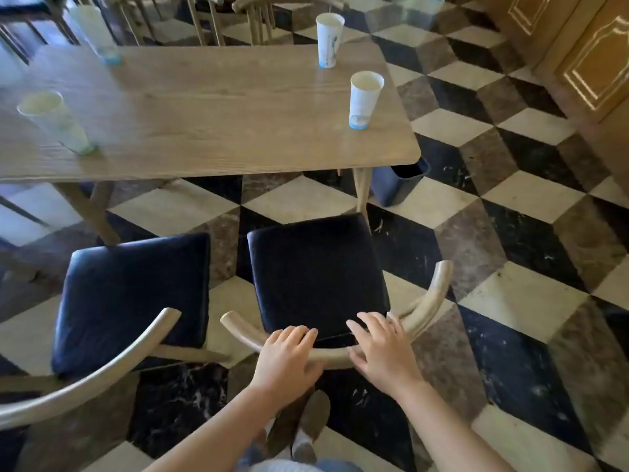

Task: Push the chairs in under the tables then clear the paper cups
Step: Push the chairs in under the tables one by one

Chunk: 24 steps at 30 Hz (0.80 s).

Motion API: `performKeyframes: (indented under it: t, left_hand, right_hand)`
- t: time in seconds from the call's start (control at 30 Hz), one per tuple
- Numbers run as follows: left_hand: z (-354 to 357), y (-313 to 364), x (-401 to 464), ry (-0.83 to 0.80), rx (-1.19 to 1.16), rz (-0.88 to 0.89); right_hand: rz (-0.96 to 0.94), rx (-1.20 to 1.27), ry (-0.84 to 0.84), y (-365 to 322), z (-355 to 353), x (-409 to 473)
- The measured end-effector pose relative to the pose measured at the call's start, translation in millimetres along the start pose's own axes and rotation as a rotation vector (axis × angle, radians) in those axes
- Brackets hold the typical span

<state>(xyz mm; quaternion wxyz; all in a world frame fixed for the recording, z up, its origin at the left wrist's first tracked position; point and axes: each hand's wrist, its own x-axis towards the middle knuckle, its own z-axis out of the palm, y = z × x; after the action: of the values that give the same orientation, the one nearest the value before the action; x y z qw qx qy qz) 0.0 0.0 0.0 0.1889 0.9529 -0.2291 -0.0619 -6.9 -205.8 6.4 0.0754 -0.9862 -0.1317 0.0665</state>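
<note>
A wooden chair with a dark blue seat cushion [316, 274] stands pulled out in front of the wooden table [221, 114]. My left hand [287, 356] grips its curved back rail [332, 354], fingers curled over the top. My right hand [381, 349] rests on the same rail with fingers spread and fairly straight. A second matching chair [132, 301] stands to the left, also out from the table. Several paper cups stand on the table: two at the right [328, 40] [364, 100] and two blurred ones at the left [54, 122] [93, 34].
A dark blue bin [396, 185] sits on the floor by the table's near right leg. More wooden chairs [170, 15] line the table's far side. Wooden panelled doors [595, 56] stand at the right. The floor is chequered marble, and my feet show below the chair.
</note>
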Motion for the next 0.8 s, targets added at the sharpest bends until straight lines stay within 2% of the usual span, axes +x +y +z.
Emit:
performKeyframes:
  t: [0.2,0.33,0.47,0.67,0.8]
  left_hand:
    - [19.4,12.6,-7.1,-0.164,0.052,0.084]
    - [19.2,7.8,-2.8,-0.148,0.105,0.123]
    - [16.1,2.0,1.2,-0.153,0.090,0.075]
    - [14.9,2.5,-1.2,-0.100,-0.053,-0.040]
    - [19.7,-3.5,2.0,-0.098,-0.081,-0.058]
  right_hand:
    - [-0.120,-0.008,-0.110,24.4,13.9,-31.6]
    - [-0.157,-0.020,-0.095,32.6,15.2,-33.1]
    - [-0.186,-0.038,-0.068,35.6,8.3,-21.2]
    - [-0.288,-0.139,-0.299,45.3,-6.2,0.3]
    - [-0.328,-0.174,-0.341,51.2,-7.3,8.2]
